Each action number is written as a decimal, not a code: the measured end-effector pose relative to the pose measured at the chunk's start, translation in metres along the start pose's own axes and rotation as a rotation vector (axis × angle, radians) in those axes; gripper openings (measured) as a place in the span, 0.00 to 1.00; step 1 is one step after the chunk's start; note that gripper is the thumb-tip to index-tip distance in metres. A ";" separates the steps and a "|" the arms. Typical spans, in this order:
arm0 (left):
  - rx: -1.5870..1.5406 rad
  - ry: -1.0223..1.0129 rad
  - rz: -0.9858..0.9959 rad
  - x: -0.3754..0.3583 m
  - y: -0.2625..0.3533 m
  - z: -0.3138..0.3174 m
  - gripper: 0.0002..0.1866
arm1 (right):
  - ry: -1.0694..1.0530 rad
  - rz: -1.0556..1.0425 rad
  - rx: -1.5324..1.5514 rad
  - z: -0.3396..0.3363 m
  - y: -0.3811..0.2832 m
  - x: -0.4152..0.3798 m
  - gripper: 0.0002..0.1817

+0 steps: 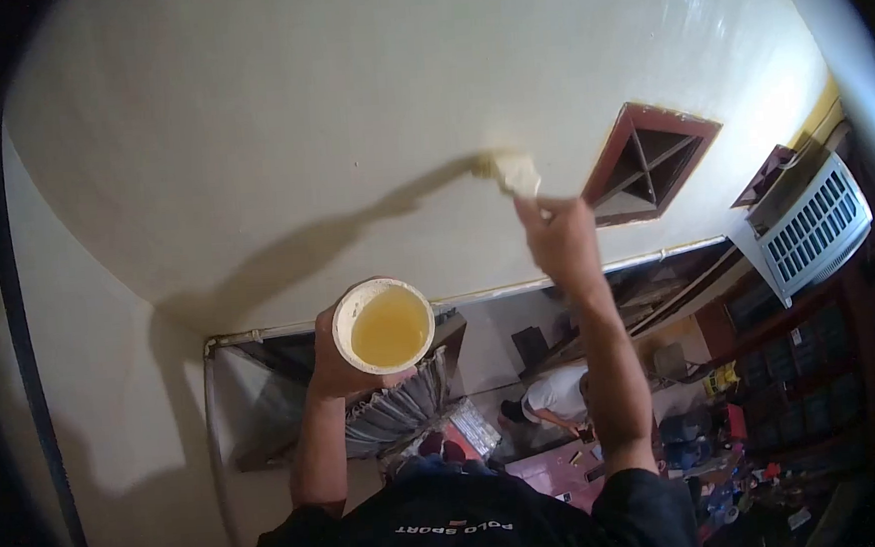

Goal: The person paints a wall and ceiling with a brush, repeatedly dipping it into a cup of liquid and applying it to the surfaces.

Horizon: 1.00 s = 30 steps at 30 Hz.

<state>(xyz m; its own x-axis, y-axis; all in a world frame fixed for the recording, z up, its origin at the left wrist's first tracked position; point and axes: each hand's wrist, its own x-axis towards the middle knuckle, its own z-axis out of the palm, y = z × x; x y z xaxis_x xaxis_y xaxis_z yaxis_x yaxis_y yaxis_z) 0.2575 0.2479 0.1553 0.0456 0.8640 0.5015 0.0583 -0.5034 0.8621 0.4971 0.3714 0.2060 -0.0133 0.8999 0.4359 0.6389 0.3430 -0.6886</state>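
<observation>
My left hand is wrapped around a round white tub, held up in front of my chest. Inside it is a pale yellow liquid. My right hand is raised and closed on a paintbrush, somewhat blurred by motion. The brush's wide, cream-coloured head overlaps the pale wall in this view. A shadow of the arm and brush falls across the wall to the left.
A red-brown framed vent sits in the wall on the right, beside a louvred air-conditioner unit. A pipe runs along the wall's lower edge. Far below are a person in a white top, a pink table and clutter.
</observation>
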 end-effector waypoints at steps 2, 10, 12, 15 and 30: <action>0.102 -0.016 0.023 0.003 -0.004 0.002 0.40 | 0.192 -0.212 -0.002 -0.023 -0.017 0.012 0.16; 0.039 -0.034 0.053 0.009 -0.007 0.009 0.40 | 0.485 -0.354 -0.209 -0.032 0.006 0.070 0.17; 0.071 -0.034 0.067 0.010 -0.010 0.009 0.39 | 0.377 -0.313 -0.065 -0.009 0.039 0.037 0.18; 0.034 -0.030 0.052 0.012 -0.013 0.012 0.39 | 0.062 0.093 -0.073 0.033 0.093 -0.036 0.16; 0.017 -0.085 0.033 0.036 -0.019 0.028 0.40 | 0.184 0.036 0.017 -0.096 -0.008 0.042 0.19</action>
<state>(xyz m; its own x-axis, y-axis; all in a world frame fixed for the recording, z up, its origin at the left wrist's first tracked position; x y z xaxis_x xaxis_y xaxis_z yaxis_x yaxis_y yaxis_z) 0.2863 0.2881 0.1552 0.1325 0.8433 0.5208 0.0722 -0.5323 0.8435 0.5652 0.3809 0.2858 0.1516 0.8478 0.5081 0.6233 0.3169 -0.7149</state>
